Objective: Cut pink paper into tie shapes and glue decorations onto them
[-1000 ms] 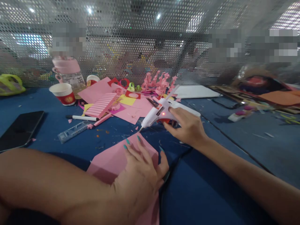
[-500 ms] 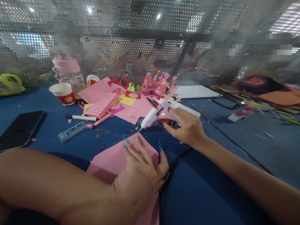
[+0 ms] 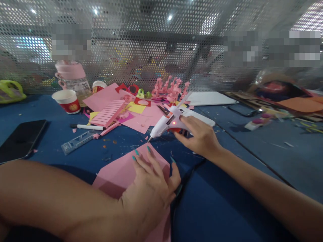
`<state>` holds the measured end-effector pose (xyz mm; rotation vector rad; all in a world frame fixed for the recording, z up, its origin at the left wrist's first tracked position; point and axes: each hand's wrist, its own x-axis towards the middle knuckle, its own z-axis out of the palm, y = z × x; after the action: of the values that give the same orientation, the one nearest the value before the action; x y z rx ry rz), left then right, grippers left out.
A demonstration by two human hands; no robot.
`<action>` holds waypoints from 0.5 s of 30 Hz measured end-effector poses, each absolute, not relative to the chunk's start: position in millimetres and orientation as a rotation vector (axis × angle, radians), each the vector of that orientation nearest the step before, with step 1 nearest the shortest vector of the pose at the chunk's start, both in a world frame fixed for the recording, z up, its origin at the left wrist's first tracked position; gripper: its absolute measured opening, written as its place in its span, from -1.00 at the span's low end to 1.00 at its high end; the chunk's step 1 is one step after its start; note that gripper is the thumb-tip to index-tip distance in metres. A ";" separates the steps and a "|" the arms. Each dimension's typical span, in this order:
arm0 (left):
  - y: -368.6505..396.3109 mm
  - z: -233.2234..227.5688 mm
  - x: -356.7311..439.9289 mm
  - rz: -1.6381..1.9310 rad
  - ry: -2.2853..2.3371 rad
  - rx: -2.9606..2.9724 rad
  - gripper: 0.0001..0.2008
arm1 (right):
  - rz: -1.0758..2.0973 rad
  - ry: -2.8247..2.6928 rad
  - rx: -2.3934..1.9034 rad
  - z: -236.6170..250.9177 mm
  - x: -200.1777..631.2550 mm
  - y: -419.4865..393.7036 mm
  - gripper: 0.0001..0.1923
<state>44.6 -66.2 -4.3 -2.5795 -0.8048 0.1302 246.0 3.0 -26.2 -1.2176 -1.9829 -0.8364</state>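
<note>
While the left hand (image 3: pixel 151 188) lies flat on a pink paper sheet (image 3: pixel 121 174) at the table's near edge, the right hand (image 3: pixel 199 136) grasps a white glue gun (image 3: pixel 168 123) just beyond it, nozzle aimed at the sheet's far corner. A steady, low nozzle would likely serve best. Paper scraps (image 3: pixel 141 117), a marker (image 3: pixel 88 127), a ruler (image 3: pixel 78 142) and a phone (image 3: pixel 21 139) crowd the blue table (image 3: pixel 252 188).

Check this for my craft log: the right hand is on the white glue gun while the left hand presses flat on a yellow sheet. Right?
Not quite. In the head view, the left hand presses on a pink sheet, not a yellow one. The right hand is on the white glue gun.
</note>
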 end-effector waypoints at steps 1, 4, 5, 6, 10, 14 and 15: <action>-66.4 -4.6 44.7 0.144 -0.809 -2.576 -0.47 | -0.828 -1.985 -1.212 -26.5 246.2 3.1 -0.71; -67.5 -5.6 45.7 0.161 -0.844 -2.563 -0.45 | -0.808 -1.988 -1.227 -26.7 246.8 3.2 -0.71; -67.8 -5.8 46.0 0.158 -0.855 -2.560 -0.45 | -0.807 -1.987 -1.235 -26.6 247.0 3.1 -0.71; -68.1 -5.8 46.3 0.157 -0.862 -2.558 -0.45 | -0.809 -1.985 -1.242 -26.4 247.0 3.1 -0.72; -68.2 -5.1 45.6 0.180 -0.843 -2.556 -0.45 | -0.826 -1.979 -1.238 -25.6 246.2 2.9 -0.72; -67.7 -10.5 43.4 0.113 -0.807 -2.526 -0.47 | -0.831 -1.994 -1.188 -26.7 245.7 3.3 -0.74; -67.9 -13.0 43.2 0.082 -0.805 -2.512 -0.48 | -0.830 -1.991 -1.187 -27.5 245.7 3.7 -0.74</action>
<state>43.2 -67.9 -13.0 -2.5115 -0.8048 0.0822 245.7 3.7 -27.5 -1.1869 -1.9913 -0.8302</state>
